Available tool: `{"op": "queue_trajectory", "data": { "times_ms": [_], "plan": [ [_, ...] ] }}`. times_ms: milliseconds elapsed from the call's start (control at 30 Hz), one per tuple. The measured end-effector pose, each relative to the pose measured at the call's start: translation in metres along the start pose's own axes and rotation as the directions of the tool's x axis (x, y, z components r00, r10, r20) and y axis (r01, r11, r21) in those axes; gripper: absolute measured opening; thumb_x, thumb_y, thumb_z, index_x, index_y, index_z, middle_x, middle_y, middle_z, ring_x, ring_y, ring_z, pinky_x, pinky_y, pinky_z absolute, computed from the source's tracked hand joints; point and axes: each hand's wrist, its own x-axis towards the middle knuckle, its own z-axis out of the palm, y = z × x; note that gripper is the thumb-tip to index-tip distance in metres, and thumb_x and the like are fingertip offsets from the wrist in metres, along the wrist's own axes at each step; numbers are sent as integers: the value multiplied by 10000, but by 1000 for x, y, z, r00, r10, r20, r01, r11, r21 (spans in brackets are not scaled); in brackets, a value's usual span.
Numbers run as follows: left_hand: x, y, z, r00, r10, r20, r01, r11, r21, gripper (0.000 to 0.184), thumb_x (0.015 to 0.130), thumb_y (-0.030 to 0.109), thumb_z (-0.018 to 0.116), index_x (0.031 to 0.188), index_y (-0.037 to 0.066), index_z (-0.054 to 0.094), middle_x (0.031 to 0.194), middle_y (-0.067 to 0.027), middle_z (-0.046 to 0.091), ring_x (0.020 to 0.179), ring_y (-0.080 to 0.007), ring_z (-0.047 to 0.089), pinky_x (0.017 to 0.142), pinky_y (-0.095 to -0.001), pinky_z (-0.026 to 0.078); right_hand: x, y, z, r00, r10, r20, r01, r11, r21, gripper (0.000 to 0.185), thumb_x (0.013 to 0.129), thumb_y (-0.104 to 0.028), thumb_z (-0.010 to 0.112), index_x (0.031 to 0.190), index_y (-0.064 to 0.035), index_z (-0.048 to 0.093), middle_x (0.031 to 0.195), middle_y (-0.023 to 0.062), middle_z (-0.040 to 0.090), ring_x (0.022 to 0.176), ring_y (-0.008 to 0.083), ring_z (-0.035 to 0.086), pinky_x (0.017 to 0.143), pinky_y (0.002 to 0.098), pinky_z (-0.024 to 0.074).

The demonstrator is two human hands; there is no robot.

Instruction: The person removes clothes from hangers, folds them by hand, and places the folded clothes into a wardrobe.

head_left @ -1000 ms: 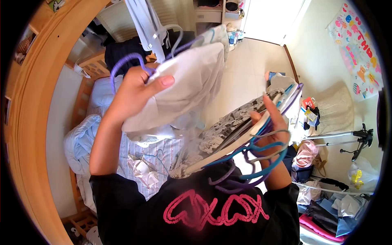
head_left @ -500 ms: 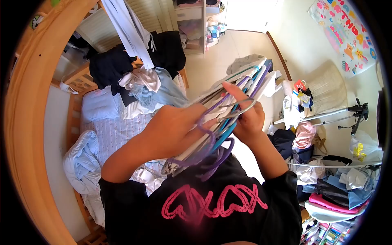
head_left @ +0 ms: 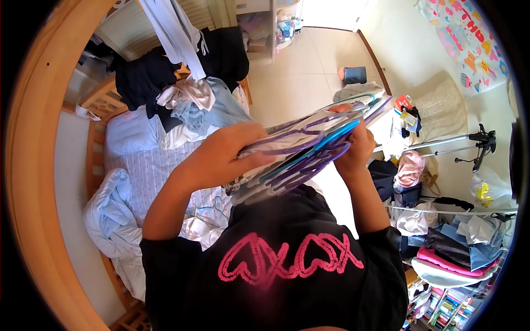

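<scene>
A thick bundle of clothes hangers is in front of my chest, slanting up to the right. The hangers are purple, blue, white and grey, with pale fabric between and under them. My left hand grips the bundle's left end, thumb and fingers on either side. My right hand is wrapped around the right part, its thumb side on top of the hangers. Grey-white cloth shows past the far right end. Some of the fingers are hidden behind the bundle.
At left is a bed with a pillow, bunched quilt and a heap of clothes. Grey trousers hang above it. A folded stand leans at right, over piled clothes. A dark blue box lies on the floor.
The bundle has turned to a flatter slant and shifted right. My left hand has moved left and my right hand right. The box on the floor is now uncovered.
</scene>
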Motion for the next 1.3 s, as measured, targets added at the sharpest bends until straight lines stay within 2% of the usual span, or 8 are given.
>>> {"op": "queue_trajectory", "data": {
  "times_ms": [233,400,500,633,733,900,1033,1300],
  "plan": [
    [8,-8,24,993,-47,108,89,900,-427,535,870,365,689,1192,-36,545,1008,-132,636,917,-236,613,856,-306,463,-6,6,-4,999,33,-9,-33,999,9,497,666,157,519,1130,-8,588,766,157,682,636,267,686,614,277,517],
    [23,27,34,954,-274,124,291,945,-151,908,690,455,823,1356,-16,422,1299,-215,544,1216,-374,523,1027,-422,394,-2,17,8,997,69,44,-68,997,-32,579,647,146,500,1191,-19,606,730,148,666,620,285,673,578,305,506],
    [25,23,55,897,-419,-138,416,908,-50,819,678,373,847,1314,2,487,1186,-164,617,1102,-292,599,965,-368,442,12,25,22,998,7,67,-11,997,71,603,646,125,522,1211,-65,616,701,143,654,583,279,657,554,334,503],
    [14,0,50,898,-411,-159,315,851,-420,594,673,244,854,1160,1,616,1049,-51,647,959,-135,567,900,-272,432,35,23,39,965,-95,244,59,987,151,619,634,86,559,1213,-118,640,691,131,657,523,275,618,524,348,496],
    [-3,-4,44,844,-494,-210,289,747,-598,573,663,191,855,1152,3,623,1066,-35,646,973,-125,567,905,-276,430,55,9,57,902,-96,421,5,977,211,512,740,99,536,1202,-90,650,785,136,705,671,211,710,605,269,522],
    [-50,-41,53,744,-482,-462,222,831,-510,557,702,144,816,1186,-30,602,1011,-40,668,909,-99,594,819,-264,482,69,-10,97,846,-323,424,112,885,452,465,771,6,682,1220,-113,654,543,59,541,430,121,461,472,255,415],
    [-96,-43,43,567,-683,-460,124,623,-773,561,727,-22,714,1263,-35,549,1076,-57,659,931,-112,620,853,-269,489,74,-24,113,799,-363,479,85,858,507,306,851,-112,709,1156,-110,678,560,60,571,446,127,508,462,236,393],
    [-136,-41,50,457,-589,-666,65,770,-635,572,753,116,825,1244,-5,558,1065,-24,654,916,-75,576,854,-254,472,63,-58,174,783,-443,437,162,823,545,136,863,-175,716,922,-66,660,615,84,627,516,197,617,482,295,447]
  ]
}}
